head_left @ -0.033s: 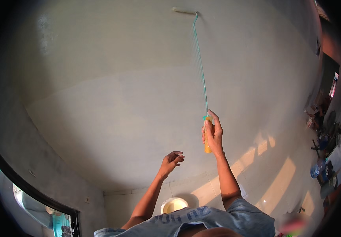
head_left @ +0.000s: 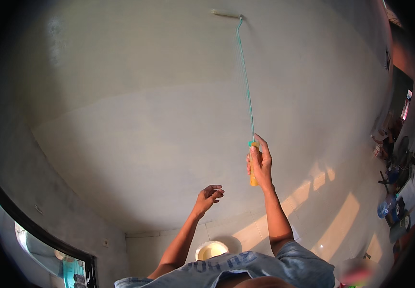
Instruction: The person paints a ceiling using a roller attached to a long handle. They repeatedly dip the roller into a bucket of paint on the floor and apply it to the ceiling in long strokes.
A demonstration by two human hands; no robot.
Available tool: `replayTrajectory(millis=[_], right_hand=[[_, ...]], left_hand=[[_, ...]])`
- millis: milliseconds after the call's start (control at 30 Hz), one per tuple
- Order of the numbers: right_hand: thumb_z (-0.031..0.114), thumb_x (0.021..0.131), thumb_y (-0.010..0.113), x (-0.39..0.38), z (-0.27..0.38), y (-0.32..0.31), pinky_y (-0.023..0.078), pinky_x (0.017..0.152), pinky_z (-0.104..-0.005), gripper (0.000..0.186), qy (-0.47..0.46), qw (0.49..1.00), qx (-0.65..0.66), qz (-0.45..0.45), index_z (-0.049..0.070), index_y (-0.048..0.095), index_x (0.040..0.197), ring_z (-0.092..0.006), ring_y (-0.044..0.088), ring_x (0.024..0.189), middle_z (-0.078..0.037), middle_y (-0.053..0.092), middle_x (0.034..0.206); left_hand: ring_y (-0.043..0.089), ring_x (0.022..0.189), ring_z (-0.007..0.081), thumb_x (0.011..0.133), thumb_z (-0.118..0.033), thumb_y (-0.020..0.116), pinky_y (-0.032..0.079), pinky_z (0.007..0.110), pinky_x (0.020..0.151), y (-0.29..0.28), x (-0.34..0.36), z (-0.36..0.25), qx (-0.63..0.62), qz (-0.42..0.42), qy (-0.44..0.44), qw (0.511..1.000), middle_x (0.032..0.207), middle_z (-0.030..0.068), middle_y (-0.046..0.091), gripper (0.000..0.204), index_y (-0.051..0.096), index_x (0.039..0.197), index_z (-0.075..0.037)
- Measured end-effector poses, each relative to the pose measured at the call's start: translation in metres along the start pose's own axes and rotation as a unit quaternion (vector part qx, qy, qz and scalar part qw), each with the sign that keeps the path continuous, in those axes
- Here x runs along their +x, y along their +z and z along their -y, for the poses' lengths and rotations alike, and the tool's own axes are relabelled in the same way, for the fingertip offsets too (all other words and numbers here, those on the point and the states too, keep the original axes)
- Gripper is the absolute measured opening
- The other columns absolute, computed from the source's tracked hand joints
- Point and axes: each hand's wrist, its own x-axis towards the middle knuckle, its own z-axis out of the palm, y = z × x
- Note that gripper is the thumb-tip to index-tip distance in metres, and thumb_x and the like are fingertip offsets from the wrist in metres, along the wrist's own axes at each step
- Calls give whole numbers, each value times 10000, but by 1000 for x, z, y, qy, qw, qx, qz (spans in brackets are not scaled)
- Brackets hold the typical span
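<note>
My right hand (head_left: 262, 163) is wrapped round the yellow handle (head_left: 254, 176) of a paint roller, thumb along its front and index finger reaching up. A long, thin green rod (head_left: 245, 79) runs up from the handle to the pale roller sleeve (head_left: 225, 13), which lies against the grey wall (head_left: 145, 129) high up. Lower and to the left, my left hand (head_left: 208, 198) hangs before the wall with loosely curled fingers. A thin white stick (head_left: 218, 189), perhaps a cigarette, shows between them. Below stands a round tub (head_left: 212, 249) with cream-coloured contents, partly covered by my shirt.
A darker, wet-looking area (head_left: 135, 53) covers the upper wall. Tiled floor (head_left: 248, 230) with sunlit patches meets the wall's foot. At lower left is a dark-framed opening (head_left: 44, 245); a wall socket (head_left: 105, 243) sits beside it. Mixed household clutter (head_left: 399, 206) lines the right side.
The paint roller and my right hand have shifted very slightly to the right. My left hand stays in place.
</note>
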Motion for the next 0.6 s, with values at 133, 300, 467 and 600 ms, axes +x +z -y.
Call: replayTrajectory(millis=[133,300,467,600], right_hand=[[185,1036,482,-25,-20,-11,388,395,-228,381,3,1000,7,4,145,436,1412,-40,440,455,15,499,676],[161,1033,479,-68,-39,-19,389,397,-226,390,33,999,12,23,126,427,1418,-41,440,458,11,502,680],[145,1029,483,-46,-24,-7,386,395,-227,396,11,999,18,26,110,427,1420,-45,451,460,13,508,677],[138,1026,488,-39,-19,-4,384,392,-227,399,4,1000,10,16,113,433,1421,-43,439,458,16,505,675]], left_hand=[[643,1075,197,993,-252,577,513,351,901,3,-1,0,-18,-15,-12,1000,1139,99,676,360,554,1274,-28],[628,1131,251,994,-285,569,507,402,958,-1,-5,2,7,-6,-14,1000,1200,153,650,405,531,1293,-14],[622,1143,260,992,-280,572,506,405,964,-3,-6,7,6,17,-21,1000,1213,158,646,402,530,1295,-19],[634,1102,220,993,-272,581,511,373,925,-4,-4,13,-18,29,-13,999,1166,124,665,361,556,1268,-39]])
